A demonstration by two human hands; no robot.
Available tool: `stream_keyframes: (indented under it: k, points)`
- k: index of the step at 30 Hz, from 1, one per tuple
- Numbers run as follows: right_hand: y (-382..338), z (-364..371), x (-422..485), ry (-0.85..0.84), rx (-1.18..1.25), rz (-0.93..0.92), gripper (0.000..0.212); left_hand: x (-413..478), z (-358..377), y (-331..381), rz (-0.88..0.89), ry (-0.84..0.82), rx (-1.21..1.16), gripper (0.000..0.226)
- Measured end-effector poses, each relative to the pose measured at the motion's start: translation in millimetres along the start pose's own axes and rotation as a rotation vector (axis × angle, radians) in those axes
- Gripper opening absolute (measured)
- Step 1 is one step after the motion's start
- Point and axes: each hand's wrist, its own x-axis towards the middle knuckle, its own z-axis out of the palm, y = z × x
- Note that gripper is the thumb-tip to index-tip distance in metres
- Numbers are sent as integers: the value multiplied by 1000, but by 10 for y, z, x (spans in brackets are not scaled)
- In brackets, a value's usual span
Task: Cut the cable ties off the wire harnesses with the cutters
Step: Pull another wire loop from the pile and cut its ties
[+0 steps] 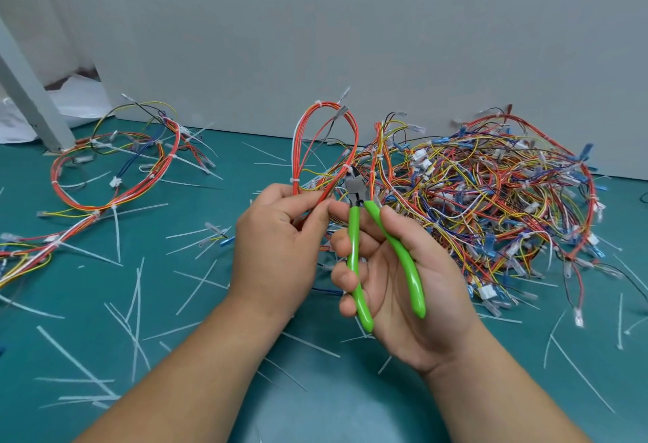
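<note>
Now left hand (277, 232) pinches looped harness (324, 148); right hand (396, 284) grips green cutters (357, 267), handles apart

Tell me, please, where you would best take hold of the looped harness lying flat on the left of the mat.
Probably the lower right arc of the looped harness, beside the long-tailed cable tie, where the wires are bound into one firm strand. Come straight down from above, fingers either side: it lies flat on the mat, and loose connectors crowd its upper part.
</note>
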Motion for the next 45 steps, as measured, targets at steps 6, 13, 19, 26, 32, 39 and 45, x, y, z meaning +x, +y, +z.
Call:
stream_keyframes:
  k: [6, 13, 19, 26, 32, 39, 45]
  points:
    - [-3, 13, -4, -10, 6, -3, 55, -9, 2, 5, 17, 0, 3, 18]
    - [33, 24, 15, 48, -35, -17, 50, 1, 12, -12, 4, 2, 38, 12]
    - [34, -53, 19, 108, -57, -203, 33, 34, 27, -44, -29, -14, 54, 9]
    - [19, -126, 37, 108, -245, -278, 40, 2, -21, -4, 117, -188, 59, 30]
    - [-125, -160, 39, 112, -130, -341, 49, 9, -14, -30, 145, -148, 81, 40]
    - [-300, -222, -11, 11, 6, -368, 64, 29, -57, -53, 176, -55, 232, 36]
    - [-355, -295, -26, -53, 157, -313, 58, -10, -43, -4, 133, -116, 319, 22]
